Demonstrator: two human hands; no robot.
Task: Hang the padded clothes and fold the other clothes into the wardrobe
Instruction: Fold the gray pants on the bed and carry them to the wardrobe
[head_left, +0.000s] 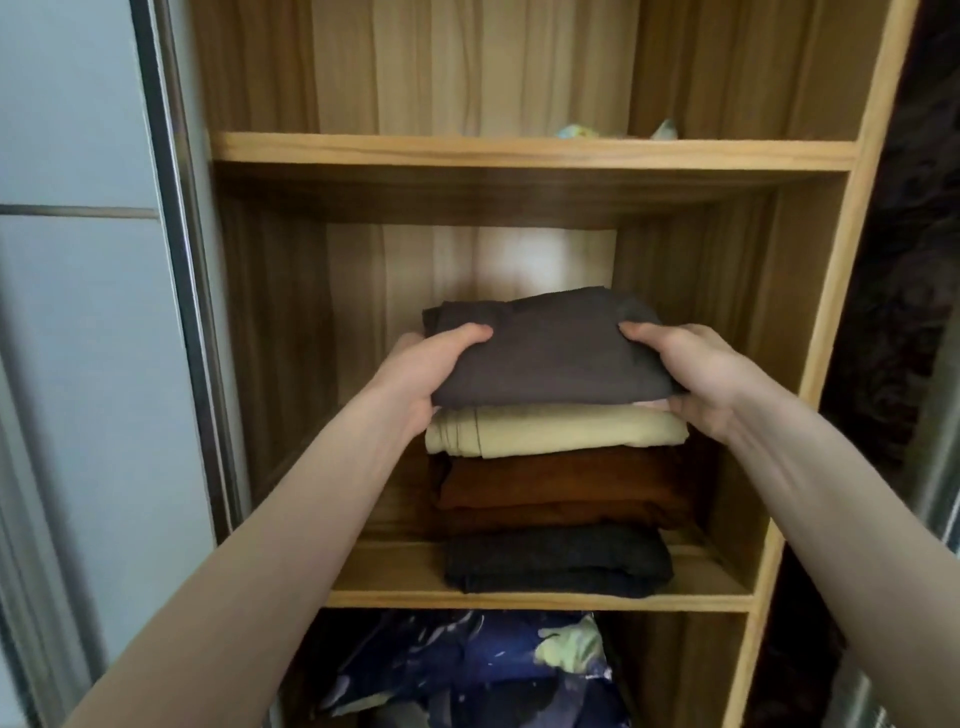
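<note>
Forearms: both bare, reaching from the near edge up to the middle shelf.
Left grip: thumb on top, fingers hidden beneath, holding the grey fold at its left end.
Right grip: thumb on top, holding the same fold at its right end.
Grey fold: between both grips, lying on the cream fold.
Below the grips: brown fold, then a dark fold on the shelf.
Lower compartment: blue patterned fabric.
</note>
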